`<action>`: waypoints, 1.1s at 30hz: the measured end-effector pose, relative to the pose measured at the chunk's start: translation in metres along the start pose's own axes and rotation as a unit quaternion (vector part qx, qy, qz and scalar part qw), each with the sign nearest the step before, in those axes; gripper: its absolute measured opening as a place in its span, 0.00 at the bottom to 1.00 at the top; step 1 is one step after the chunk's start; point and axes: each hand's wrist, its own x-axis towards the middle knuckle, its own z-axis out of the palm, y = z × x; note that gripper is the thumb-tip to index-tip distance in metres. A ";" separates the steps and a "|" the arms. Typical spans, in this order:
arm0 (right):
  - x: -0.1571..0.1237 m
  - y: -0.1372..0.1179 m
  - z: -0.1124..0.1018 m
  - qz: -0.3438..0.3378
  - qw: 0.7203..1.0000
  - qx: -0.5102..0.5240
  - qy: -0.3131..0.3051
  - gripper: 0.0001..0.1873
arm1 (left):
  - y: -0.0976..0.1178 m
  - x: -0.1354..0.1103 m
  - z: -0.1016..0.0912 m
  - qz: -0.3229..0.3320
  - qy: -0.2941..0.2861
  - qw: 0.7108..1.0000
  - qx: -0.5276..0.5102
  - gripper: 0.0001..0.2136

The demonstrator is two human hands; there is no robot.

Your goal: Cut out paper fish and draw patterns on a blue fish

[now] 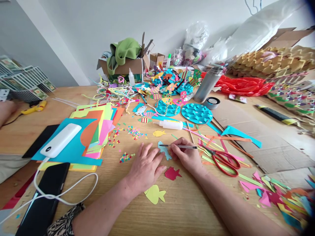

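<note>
My left hand (pixel 145 167) lies flat on the wooden table (pixel 187 203), fingers spread, its fingertips resting by a small blue paper fish (pixel 164 151). My right hand (pixel 188 157) is closed round a thin pen (pixel 180 146) whose tip points left onto the blue fish. A red paper fish (pixel 172 173) lies just below the two hands and a yellow paper fish (pixel 154 194) lies nearer to me. Another small yellow fish (pixel 158 133) sits beyond the hands.
Red-handled scissors (pixel 222 159) lie right of my right hand among paper strips. A glue bottle (pixel 171 124), blue paper discs (pixel 197 113), a stack of coloured sheets (pixel 95 131), a white power bank (pixel 60 140), a phone (pixel 45 196) and a steel flask (pixel 208 84) surround them.
</note>
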 end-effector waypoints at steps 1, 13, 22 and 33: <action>0.000 0.000 0.000 0.000 1.000 0.001 -0.002 0.16 | 0.000 0.000 0.000 0.000 0.001 1.000 0.000 0.19; 0.000 -0.001 0.000 0.000 1.000 -0.018 -0.005 0.17 | 0.001 0.000 -0.001 -0.003 -0.005 1.000 0.002 0.19; 0.000 -0.001 0.001 -0.006 1.000 -0.023 -0.005 0.18 | 0.001 0.000 -0.002 0.000 0.008 1.000 0.002 0.17; 0.000 0.000 0.000 -0.002 1.000 -0.019 -0.011 0.16 | 0.001 0.000 -0.003 -0.006 -0.008 1.000 -0.006 0.17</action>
